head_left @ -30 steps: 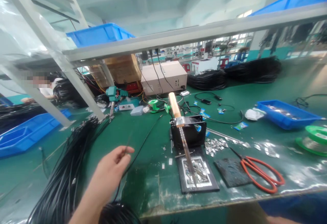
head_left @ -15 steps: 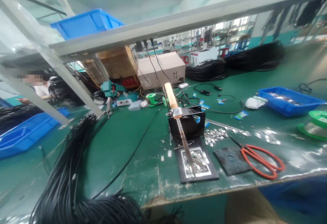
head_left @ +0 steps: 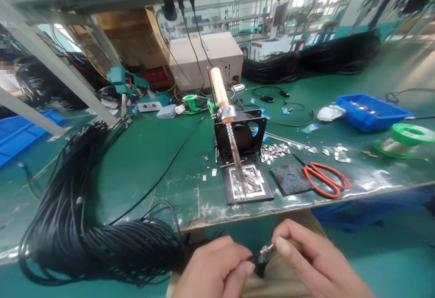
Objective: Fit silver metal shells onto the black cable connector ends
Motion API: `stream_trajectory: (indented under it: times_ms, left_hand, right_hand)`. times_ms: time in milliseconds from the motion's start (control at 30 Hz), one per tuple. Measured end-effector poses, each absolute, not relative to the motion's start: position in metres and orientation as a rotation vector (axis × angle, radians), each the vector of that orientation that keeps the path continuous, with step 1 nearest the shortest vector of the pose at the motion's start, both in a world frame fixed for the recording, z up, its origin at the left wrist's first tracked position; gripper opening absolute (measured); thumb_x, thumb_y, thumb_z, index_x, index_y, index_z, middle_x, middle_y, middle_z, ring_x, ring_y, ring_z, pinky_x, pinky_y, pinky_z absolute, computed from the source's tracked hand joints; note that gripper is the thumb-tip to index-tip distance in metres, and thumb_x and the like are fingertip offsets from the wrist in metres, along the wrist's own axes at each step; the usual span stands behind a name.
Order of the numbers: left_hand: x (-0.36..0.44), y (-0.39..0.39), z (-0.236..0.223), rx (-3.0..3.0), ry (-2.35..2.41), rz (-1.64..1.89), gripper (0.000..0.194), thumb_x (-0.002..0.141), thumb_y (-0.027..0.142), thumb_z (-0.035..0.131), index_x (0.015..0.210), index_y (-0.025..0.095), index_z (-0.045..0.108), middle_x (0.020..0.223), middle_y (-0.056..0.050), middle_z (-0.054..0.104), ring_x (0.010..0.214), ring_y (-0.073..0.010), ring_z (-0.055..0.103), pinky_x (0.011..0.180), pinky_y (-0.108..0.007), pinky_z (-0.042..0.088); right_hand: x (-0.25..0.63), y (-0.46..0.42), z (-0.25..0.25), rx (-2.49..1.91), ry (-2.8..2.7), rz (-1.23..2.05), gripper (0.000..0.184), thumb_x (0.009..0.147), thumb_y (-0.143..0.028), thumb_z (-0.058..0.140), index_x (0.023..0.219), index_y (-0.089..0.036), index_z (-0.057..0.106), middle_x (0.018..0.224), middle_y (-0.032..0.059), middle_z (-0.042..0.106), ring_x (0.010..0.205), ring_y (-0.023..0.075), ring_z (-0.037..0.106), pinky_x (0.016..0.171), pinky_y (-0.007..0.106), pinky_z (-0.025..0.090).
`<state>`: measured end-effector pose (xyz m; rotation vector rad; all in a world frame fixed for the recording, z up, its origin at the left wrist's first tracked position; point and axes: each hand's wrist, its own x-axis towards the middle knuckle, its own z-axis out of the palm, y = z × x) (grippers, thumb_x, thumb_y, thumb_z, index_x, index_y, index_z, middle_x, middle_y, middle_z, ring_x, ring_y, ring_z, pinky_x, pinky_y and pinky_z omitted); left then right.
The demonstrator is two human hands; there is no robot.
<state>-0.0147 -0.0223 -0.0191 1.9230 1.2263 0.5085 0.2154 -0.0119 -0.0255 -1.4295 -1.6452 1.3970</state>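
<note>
Below the bench's front edge, my left hand (head_left: pixel 217 268) and my right hand (head_left: pixel 311 257) are close together, both pinched on the end of a thin black cable (head_left: pixel 262 253) with small bare wires showing at its tip. Beside my left hand, a big bundle of black cables (head_left: pixel 78 225) hangs over the green bench (head_left: pixel 163 162). Straight ahead of my hands, a soldering iron (head_left: pixel 226 125) with a wooden handle rests tilted in a black stand, its tip over a small black tray of metal bits (head_left: pixel 248 184).
Red-handled scissors (head_left: pixel 324 178) lie beside a dark pad (head_left: pixel 290 179). Small metal pieces (head_left: pixel 275 152) are scattered nearby. A green solder spool (head_left: pixel 403 139) and a blue tray (head_left: pixel 372 112) sit to the right. A beige box (head_left: pixel 204 60) stands at the back. A person is at far left.
The view has tilted down. My left hand left the cable on the bench and went out of view; now both hands are below the bench edge, pinching a cable end.
</note>
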Motion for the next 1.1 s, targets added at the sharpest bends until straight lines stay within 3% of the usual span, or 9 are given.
stream_trajectory:
  times_ms: [167,467,867,1100]
  left_hand:
    - [-0.018,-0.029,-0.020,1.981,1.360,0.730,0.026,0.101,0.019,0.057,0.104,0.018,0.083,0.080,-0.006,0.069,0.069,-0.0175,0.067,0.061,-0.024,0.048]
    - [-0.015,-0.033,-0.012,1.763,1.444,0.779,0.022,0.102,0.022,0.063,0.107,0.022,0.084,0.085,-0.005,0.069,0.074,-0.0169,0.065,0.066,-0.026,0.049]
    - [-0.013,-0.030,-0.006,1.698,1.433,0.769,0.018,0.101,0.024,0.064,0.107,0.024,0.082,0.088,-0.003,0.073,0.078,-0.0178,0.067,0.071,-0.027,0.051]
    - [-0.001,-0.020,0.009,1.403,1.404,0.788,0.011,0.095,0.026,0.069,0.094,0.023,0.079,0.090,-0.002,0.075,0.084,-0.0200,0.067,0.078,-0.030,0.050]
  right_hand:
    - [0.208,-0.009,-0.025,-1.382,-1.684,1.430,0.045,0.106,-0.060,0.043,0.079,-0.025,0.054,0.071,-0.0038,0.048,0.067,0.0162,0.046,0.061,0.025,0.042]
    - [0.198,-0.013,-0.025,-1.428,-1.565,1.325,0.042,0.102,-0.059,0.051,0.077,-0.026,0.059,0.068,-0.0050,0.048,0.065,0.0159,0.043,0.061,0.027,0.036]
    - [0.198,-0.012,-0.022,-1.422,-1.535,1.330,0.044,0.102,-0.058,0.053,0.075,-0.024,0.060,0.068,-0.0040,0.049,0.064,0.0151,0.046,0.059,0.024,0.041]
    - [0.195,-0.009,-0.023,-1.387,-1.465,1.293,0.043,0.102,-0.057,0.056,0.075,-0.024,0.062,0.063,-0.0049,0.050,0.058,0.0127,0.046,0.054,0.019,0.045]
